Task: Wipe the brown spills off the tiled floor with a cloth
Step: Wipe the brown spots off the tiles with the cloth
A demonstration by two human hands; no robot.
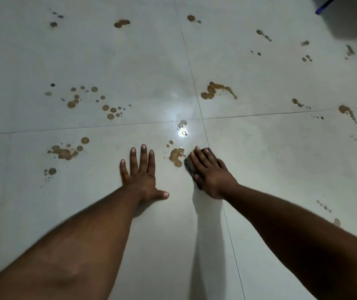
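Note:
Brown spills dot the pale tiled floor (pixel 259 169). The nearest puddle (pixel 176 156) lies between my two hands. My left hand (pixel 139 176) rests flat on the tile with straight, spread fingers. My right hand (pixel 211 173) presses flat on a small dark folded cloth (pixel 189 165), whose edge shows just right of that puddle. Most of the cloth is hidden under the hand. Other spills include a cluster (pixel 66 151) at the left and a streak (pixel 215 90) farther ahead on the right.
More brown drops are scattered across the far tiles (pixel 121 23) and at the right (pixel 347 111). A bright light reflection (pixel 183 129) glares near the tile joint. A blue object (pixel 324 7) pokes in at the top right corner.

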